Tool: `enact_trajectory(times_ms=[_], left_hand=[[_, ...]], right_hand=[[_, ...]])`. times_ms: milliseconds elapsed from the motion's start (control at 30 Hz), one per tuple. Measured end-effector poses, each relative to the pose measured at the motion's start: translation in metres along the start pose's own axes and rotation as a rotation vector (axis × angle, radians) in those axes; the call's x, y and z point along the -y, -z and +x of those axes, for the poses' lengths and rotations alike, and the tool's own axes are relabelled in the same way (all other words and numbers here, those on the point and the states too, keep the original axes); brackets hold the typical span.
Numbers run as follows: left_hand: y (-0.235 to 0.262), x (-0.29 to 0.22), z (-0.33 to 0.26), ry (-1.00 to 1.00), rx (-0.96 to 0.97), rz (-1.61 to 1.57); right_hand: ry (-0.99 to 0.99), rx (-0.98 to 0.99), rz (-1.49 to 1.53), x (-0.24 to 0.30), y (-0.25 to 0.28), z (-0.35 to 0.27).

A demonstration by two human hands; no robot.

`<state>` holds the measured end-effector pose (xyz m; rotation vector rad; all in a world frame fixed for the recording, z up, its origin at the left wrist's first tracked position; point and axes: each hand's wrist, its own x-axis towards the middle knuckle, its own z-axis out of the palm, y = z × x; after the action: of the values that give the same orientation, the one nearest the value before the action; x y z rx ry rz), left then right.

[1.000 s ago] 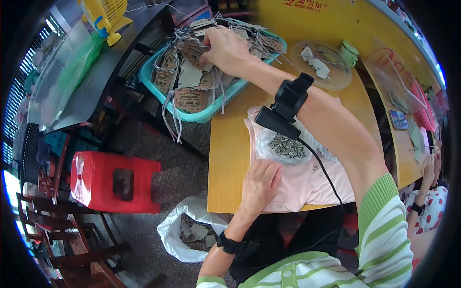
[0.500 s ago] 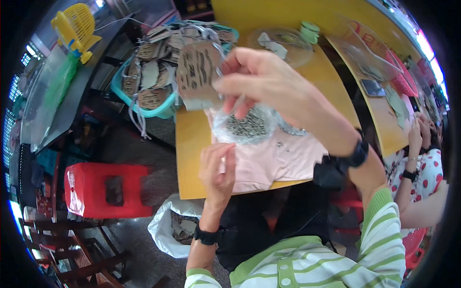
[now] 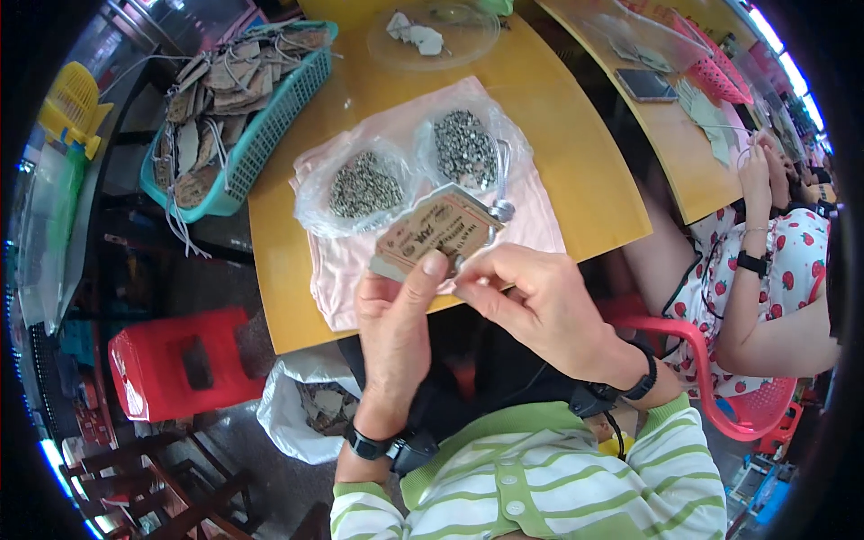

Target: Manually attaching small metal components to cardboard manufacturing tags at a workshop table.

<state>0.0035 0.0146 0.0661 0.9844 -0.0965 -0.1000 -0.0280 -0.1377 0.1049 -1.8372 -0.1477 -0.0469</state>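
My left hand [image 3: 393, 319] holds a brown cardboard tag [image 3: 430, 234] with dark print, thumb on its face. The fingertips of my right hand [image 3: 544, 301] are pinched together at the tag's near right edge. What they grip is too small to make out. A pale cord [image 3: 490, 236] shows at the tag's right end. Just beyond the tag, two clear plastic bags rest on a pink cloth. The left bag [image 3: 310, 211] and the right bag [image 3: 504, 121] both contain many small metal pieces. Beside the right bag lies a shiny rounded metal object [image 3: 501, 210].
A teal basket [image 3: 270, 126] piled with corded tags stands at the far left. A clear round lid or tray [image 3: 432, 56] lies at the back. Left of me are a red stool [image 3: 171, 364] and a white bag [image 3: 283, 432] of scraps. A person [image 3: 765, 279] works at the right.
My right hand came back from beside the basket to meet my left hand. The tag now rests in my left hand, which was empty. The view has shifted, showing both bags plainly.
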Motion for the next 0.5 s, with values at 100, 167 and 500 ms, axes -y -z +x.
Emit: enact_trajectory(times_ms=[100,167,500], left_hand=[[0.006,-0.013,0.001,0.119,0.009,0.131],[0.012,-0.019,-0.005,0.176,0.016,0.175],[0.013,-0.019,-0.014,0.204,0.01,0.203]], right_hand=[[-0.003,0.036,-0.215,0.019,0.02,-0.009],[0.544,-0.192,-0.419,0.021,0.032,-0.002],[-0.138,0.168,0.162,-0.015,0.025,0.012]])
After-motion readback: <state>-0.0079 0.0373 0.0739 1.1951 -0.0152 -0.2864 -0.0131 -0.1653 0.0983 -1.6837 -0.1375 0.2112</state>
